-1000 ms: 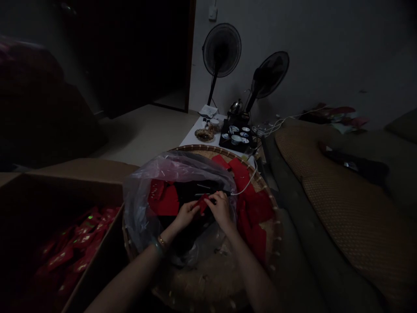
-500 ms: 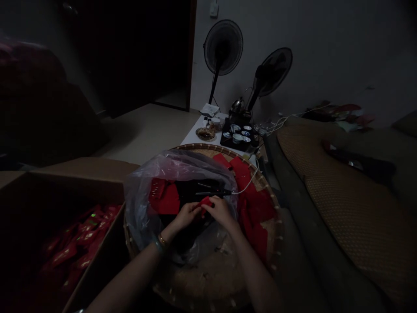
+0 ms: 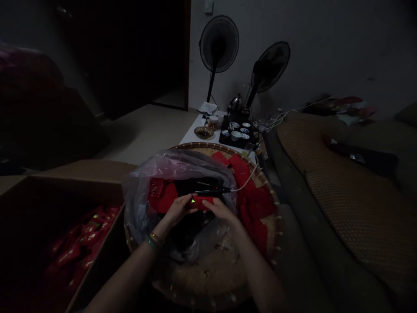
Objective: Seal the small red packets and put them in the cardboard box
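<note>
Between my two hands is a small flat red packet (image 3: 200, 202) with a bright green mark near its left end. My left hand (image 3: 178, 208) pinches its left end, and my right hand (image 3: 220, 209) grips the right end. Just beyond them lies a slim black device (image 3: 213, 191) with a white cord. Beneath my hands a clear plastic bag (image 3: 143, 191) lies open with red pieces (image 3: 166, 195) and something black inside. All this rests on a round woven bamboo tray (image 3: 195, 278). More red pieces (image 3: 252, 200) are spread along the tray's right side.
At left stands a cardboard box (image 3: 94, 174) with many red packets (image 3: 81, 239) inside. Behind the tray, a white table (image 3: 190, 138) bears cups, a jar and a kettle. Two fans (image 3: 219, 43) stand by the wall. A seat with a woven mat (image 3: 325, 174) is at right.
My hands have moved slightly apart, and the red packet now stretches flat between them, its green mark showing. The view has shifted a little.
</note>
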